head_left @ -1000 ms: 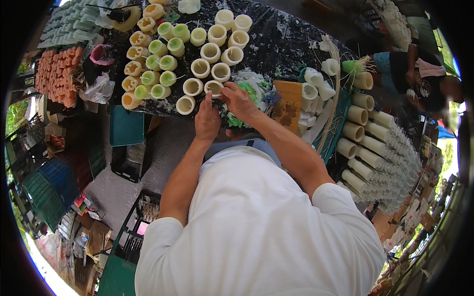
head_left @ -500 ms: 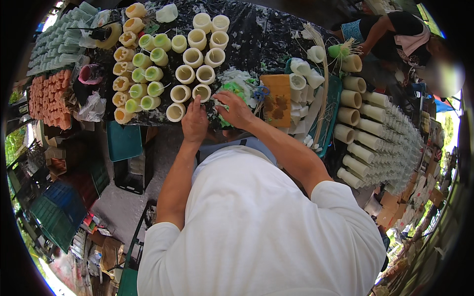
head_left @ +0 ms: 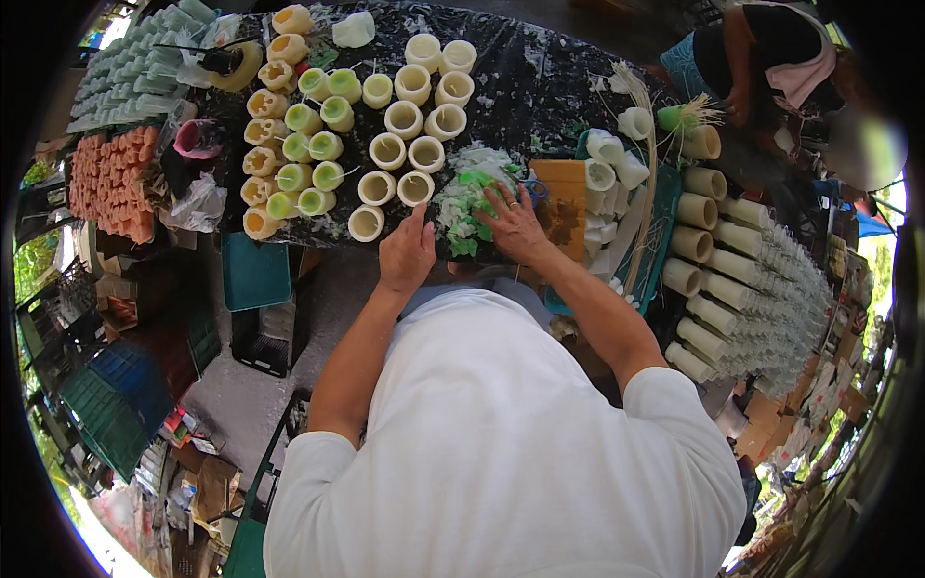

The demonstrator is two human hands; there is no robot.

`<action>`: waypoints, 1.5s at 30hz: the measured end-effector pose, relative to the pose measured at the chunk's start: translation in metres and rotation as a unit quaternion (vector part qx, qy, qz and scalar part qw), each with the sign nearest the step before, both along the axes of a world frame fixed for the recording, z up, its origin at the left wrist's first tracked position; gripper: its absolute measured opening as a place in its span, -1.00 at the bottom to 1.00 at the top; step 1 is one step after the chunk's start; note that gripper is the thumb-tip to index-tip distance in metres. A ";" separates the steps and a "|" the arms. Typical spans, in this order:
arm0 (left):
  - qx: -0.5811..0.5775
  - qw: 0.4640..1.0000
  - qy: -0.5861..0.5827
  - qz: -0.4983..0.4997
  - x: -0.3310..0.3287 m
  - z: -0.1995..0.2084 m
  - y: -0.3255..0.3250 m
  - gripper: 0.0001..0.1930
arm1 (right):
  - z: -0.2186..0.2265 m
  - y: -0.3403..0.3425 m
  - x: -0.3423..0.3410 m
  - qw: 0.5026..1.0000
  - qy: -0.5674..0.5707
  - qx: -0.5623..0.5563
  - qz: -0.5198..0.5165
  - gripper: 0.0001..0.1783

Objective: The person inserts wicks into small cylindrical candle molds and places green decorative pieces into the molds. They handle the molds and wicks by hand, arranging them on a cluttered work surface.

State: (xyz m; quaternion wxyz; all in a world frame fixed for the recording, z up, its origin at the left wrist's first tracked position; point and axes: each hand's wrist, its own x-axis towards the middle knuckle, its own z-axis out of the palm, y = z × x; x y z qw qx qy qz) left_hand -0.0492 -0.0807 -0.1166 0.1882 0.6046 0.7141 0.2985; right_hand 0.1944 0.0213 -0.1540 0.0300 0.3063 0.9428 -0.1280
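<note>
Two columns of cream, hollow wax candle cups (head_left: 387,153) stand on the table in front of me. My left hand (head_left: 409,249) is at the nearest cup (head_left: 416,188) of the right column, which has a pale wick across its mouth. Its fingers are curled together, with the fingertips at the cup's near rim; anything between them is hidden. My right hand (head_left: 517,224) lies with spread fingers on the right side of a heap of green and white wax scraps (head_left: 470,197). I see nothing gripped in it.
Left of the cups stand green-filled candles (head_left: 326,146) and scalloped cream cups (head_left: 265,132). An orange board (head_left: 559,197), blue scissors (head_left: 536,189) and a teal tray (head_left: 665,207) with white pieces lie to the right. Beyond them are stacked cream cylinders (head_left: 696,212); another person (head_left: 737,58) is far right.
My right hand has moved right, from beside the nearest cup onto the wax scraps, and its fingers have spread. My left hand stays by the cup. The whole view has shifted slightly.
</note>
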 end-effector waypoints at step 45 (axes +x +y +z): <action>-0.283 0.951 -0.105 -0.071 0.018 -0.041 -0.002 -0.30 | 0.066 0.111 -0.130 0.977 0.139 0.066 0.145 -0.27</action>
